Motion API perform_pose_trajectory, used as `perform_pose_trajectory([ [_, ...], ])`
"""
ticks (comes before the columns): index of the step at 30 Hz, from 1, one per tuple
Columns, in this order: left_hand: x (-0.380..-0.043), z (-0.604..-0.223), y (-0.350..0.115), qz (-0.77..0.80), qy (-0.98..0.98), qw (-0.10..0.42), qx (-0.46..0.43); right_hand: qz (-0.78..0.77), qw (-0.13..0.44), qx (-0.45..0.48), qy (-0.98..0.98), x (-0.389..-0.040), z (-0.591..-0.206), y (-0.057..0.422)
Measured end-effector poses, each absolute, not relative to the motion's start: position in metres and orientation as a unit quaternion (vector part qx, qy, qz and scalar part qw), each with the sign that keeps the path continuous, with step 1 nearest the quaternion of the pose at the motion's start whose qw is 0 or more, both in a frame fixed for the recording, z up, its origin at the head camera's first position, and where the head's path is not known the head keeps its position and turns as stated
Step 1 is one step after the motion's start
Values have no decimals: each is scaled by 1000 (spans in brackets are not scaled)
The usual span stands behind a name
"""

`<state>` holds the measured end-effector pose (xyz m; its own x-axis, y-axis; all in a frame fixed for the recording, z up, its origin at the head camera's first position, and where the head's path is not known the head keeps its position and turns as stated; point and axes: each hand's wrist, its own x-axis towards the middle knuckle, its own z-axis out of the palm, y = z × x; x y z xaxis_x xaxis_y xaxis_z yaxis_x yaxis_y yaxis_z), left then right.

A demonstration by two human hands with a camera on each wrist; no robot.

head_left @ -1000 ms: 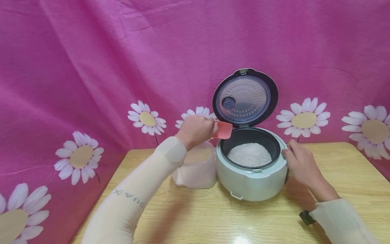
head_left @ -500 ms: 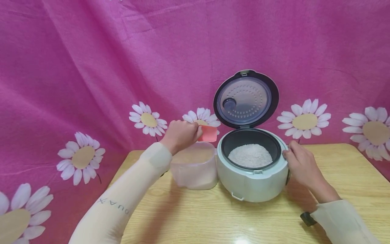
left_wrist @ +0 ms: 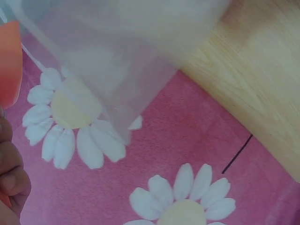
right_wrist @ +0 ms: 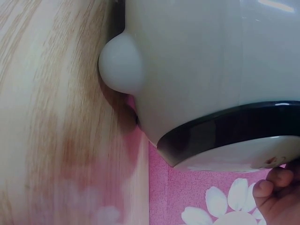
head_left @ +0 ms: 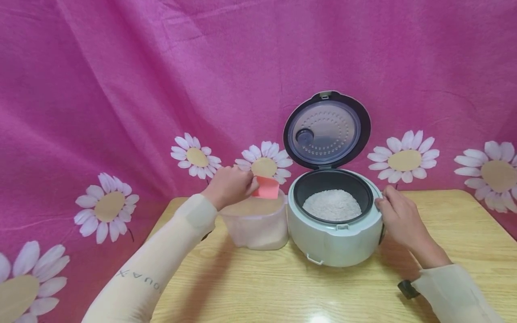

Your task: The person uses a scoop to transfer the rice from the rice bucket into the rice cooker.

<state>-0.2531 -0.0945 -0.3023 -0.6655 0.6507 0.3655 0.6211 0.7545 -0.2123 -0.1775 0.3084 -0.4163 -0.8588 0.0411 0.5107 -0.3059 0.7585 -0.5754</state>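
Note:
Over the translucent plastic tub (head_left: 256,231), my left hand (head_left: 230,185) grips a coral-orange scoop (head_left: 267,187), its blade pointing right. The left wrist view catches the scoop (left_wrist: 9,65) and curled fingers (left_wrist: 11,180) at its left edge; the scoop's handle is mostly hidden in the hand. A pale green rice cooker (head_left: 337,246) stands against the tub's right side. Its lid (head_left: 329,130) is raised, and a mound of white rice (head_left: 332,205) lies in the dark inner pot (head_left: 300,193). My right hand (head_left: 404,222) holds the cooker's right side, thumb at the rim.
Both containers stand on a wood-grain table (head_left: 250,287). Behind it hangs a magenta cloth (head_left: 226,80) printed with white daisies, close behind the raised lid. A white carry-handle catch (head_left: 314,259) juts from the cooker's lower front.
My left hand has carried the scoop left and down, from beside the cooker's pot to over the tub. The right hand keeps its hold on the cooker.

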Motion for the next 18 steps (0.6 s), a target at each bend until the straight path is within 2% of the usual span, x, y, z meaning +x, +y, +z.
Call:
perform_pose_trajectory([
  [18,-254,-323,-109,82,-920,121,-364,336,262,66,-902,-179,-418,310],
])
